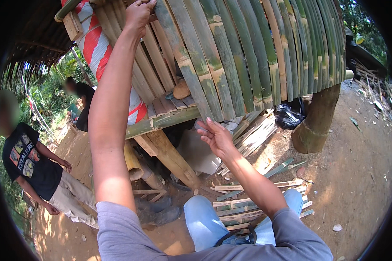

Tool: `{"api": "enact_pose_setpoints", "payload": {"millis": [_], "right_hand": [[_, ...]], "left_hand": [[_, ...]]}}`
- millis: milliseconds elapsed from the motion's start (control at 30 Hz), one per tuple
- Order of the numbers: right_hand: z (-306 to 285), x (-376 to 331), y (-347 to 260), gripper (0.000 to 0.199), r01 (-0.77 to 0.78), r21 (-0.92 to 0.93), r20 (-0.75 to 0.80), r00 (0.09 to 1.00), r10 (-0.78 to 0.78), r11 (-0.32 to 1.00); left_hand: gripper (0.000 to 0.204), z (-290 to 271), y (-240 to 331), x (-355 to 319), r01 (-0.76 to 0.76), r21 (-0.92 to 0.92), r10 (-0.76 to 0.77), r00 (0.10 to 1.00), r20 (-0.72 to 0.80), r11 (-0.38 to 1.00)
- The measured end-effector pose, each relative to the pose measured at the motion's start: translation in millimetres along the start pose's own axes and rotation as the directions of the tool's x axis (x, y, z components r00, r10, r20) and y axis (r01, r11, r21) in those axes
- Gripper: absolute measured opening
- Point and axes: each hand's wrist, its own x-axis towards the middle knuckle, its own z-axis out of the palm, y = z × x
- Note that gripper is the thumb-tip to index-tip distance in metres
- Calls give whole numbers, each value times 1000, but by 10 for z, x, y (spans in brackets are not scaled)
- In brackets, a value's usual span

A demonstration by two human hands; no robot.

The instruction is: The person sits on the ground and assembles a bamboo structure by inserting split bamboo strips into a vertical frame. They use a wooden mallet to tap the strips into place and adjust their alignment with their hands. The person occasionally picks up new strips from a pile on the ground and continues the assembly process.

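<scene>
Split bamboo slats [231, 56] (matt, green-streaked); rough wooden post [315, 122].

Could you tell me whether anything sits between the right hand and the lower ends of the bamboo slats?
Nothing visible does. The right hand is open just under the bamboo slats, fingertips at their lower ends; the left hand grips the slats' top.

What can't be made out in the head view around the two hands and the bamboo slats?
- Left hand: fingers curl over the slat tops at the top edge; the grip is cut off.
- Right hand: its fingertips reach the lower slat ends; contact or hold is unclear.
- Bamboo slats: upper ends run out of frame.
- Space under the horizontal bamboo rail: in shadow.
- Black bag: contents hidden.
</scene>
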Motion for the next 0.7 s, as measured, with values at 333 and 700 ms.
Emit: {"api": "enact_pose_setpoints", "payload": {"millis": [333,700], "right_hand": [[70,61,28,45,-11,61,-56,998,14,998],[66,100,145,48,47,94,-62,997,-41,994]], "left_hand": [[20,231,221,-308,-40,-9,39,996,-78,999],[25,262,207,-361,-55,91,62,995,-77,994]]}}
